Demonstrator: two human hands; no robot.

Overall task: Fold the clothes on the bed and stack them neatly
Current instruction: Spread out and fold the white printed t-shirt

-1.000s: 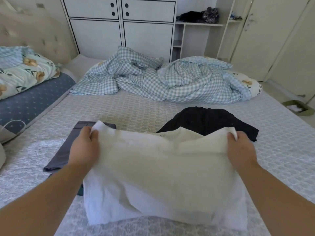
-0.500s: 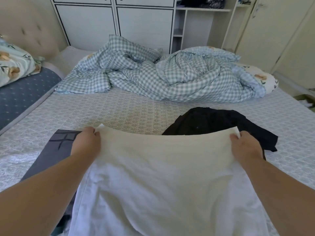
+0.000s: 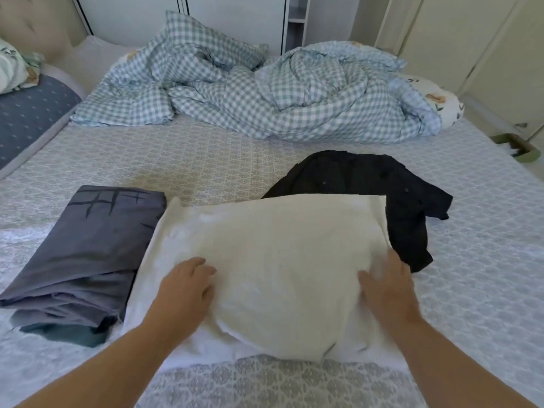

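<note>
Two flat hands on one folded cream-white cotton garment (image 3: 273,260).
Left hand (image 3: 184,285) and right hand (image 3: 385,287) pressing, fingers straight; one folded grey cloth (image 3: 85,251) left, one crumpled black garment (image 3: 379,189) behind.

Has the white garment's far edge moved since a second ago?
Yes. The white garment was laid forward, down onto the bed, its far edge now overlapping the black garment.

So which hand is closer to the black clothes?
Right. The right hand rests on the white garment beside the black clothes; the left hand is farther across.

Both forearms and hands are bare, no sleeves showing.
</note>
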